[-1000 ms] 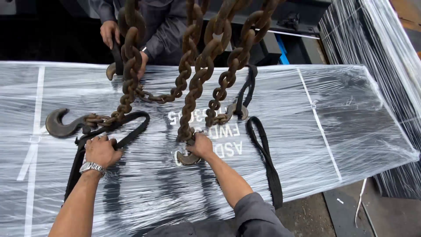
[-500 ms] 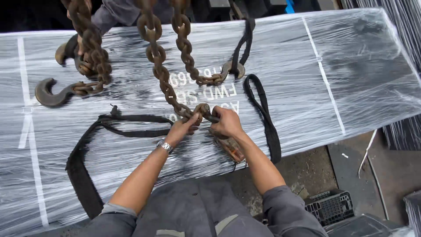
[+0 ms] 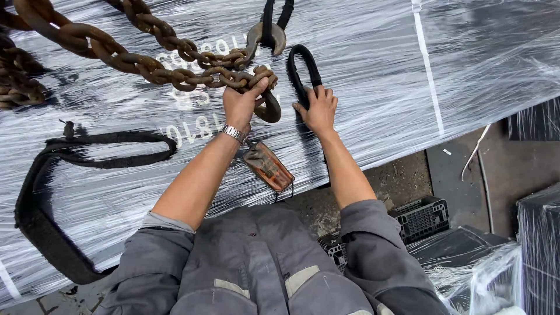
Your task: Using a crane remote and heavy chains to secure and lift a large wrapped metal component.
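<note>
A large load wrapped in clear film (image 3: 466, 64) is seen carrying rusty chains (image 3: 175, 70), with a black sling loop (image 3: 70, 175) laid left of them.

I am wearing a grey work jacket (image 3: 256, 262) with both sleeves pushed up to the elbows, paler grey flaps showing on its chest pockets. A silver metal-link wristwatch (image 3: 234, 133) is sitting on my left wrist.
</note>
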